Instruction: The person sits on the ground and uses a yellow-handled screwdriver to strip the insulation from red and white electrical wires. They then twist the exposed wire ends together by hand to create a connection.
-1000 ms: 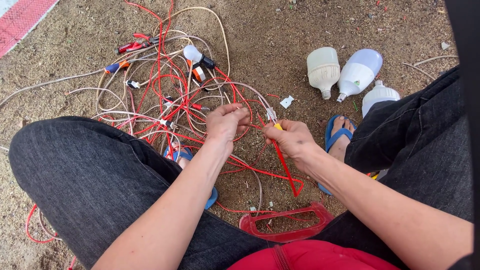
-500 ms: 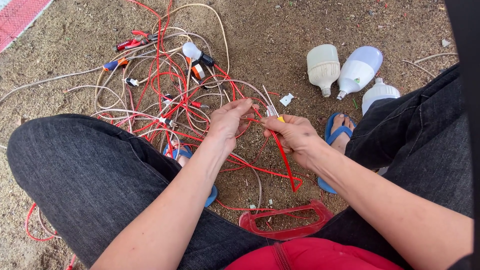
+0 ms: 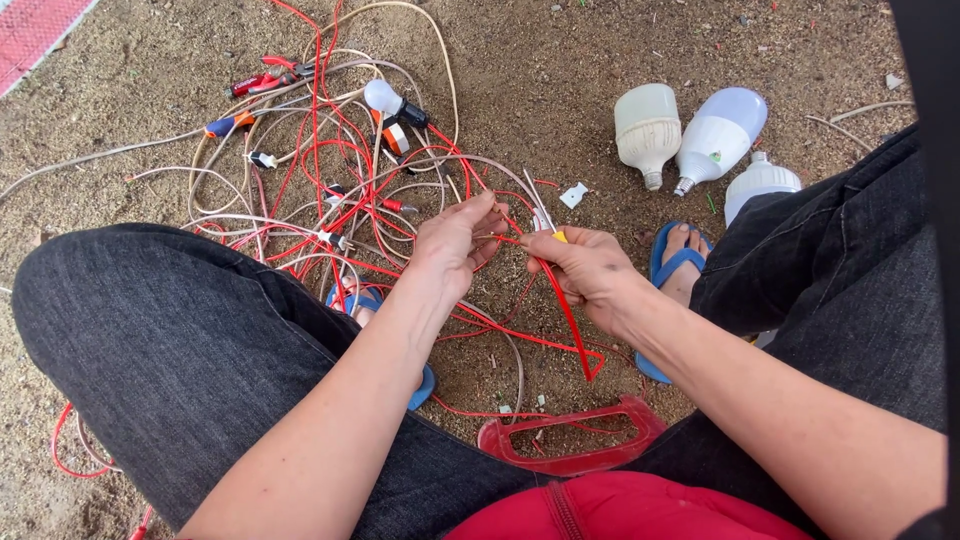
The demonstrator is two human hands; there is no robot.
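Note:
My left hand [image 3: 455,243] and my right hand [image 3: 585,268] meet above sandy ground, between my knees in dark trousers. Both pinch the same red wire [image 3: 570,315], which bends down to a sharp corner near my right foot. My right hand also grips a small yellow-tipped tool [image 3: 559,236] with thin white wire ends sticking up from it. Behind my hands lies a tangle of red and white wires [image 3: 330,190], with a small white bulb in a black socket [image 3: 390,100] on top.
Three big white bulbs [image 3: 700,140] lie at the upper right on the sand. Red-handled pliers [image 3: 262,80] and a roll of orange tape [image 3: 394,138] rest in the tangle. A red plastic handle [image 3: 570,440] lies near me. Blue sandals [image 3: 672,270] cover my feet.
Both hands have come closer together on the red wire. The view has shifted slightly; the wire tangle and bulbs lie as before.

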